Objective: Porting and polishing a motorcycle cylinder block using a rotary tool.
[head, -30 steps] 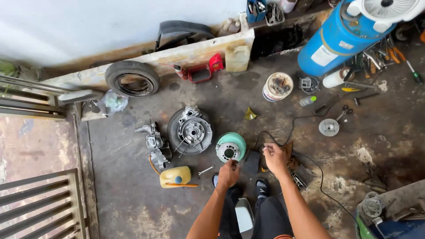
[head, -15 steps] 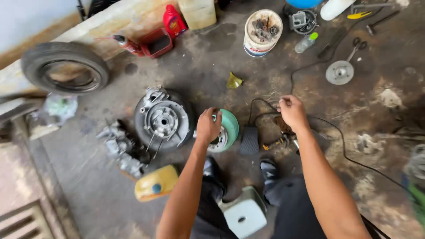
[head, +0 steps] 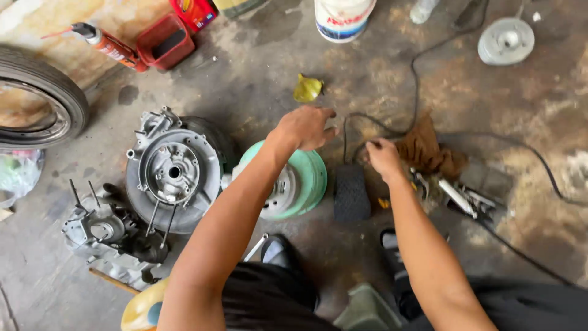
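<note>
Left hand (head: 304, 127) hovered loosely curled, gripping nothing, just above the green wheel hub (head: 298, 184) lying flat on the floor | right hand (head: 384, 157) pinched the black cable (head: 415, 73) beside a brown rag (head: 429, 150) | hub sat nearer the left hand, grey engine casing (head: 173, 178) further left

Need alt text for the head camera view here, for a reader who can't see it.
Seen from above, a person's left hand hovers over a green wheel rim on an oily concrete floor, while the right hand grips a black cable beside a brown rag. A grey engine casing lies to the left.
</note>
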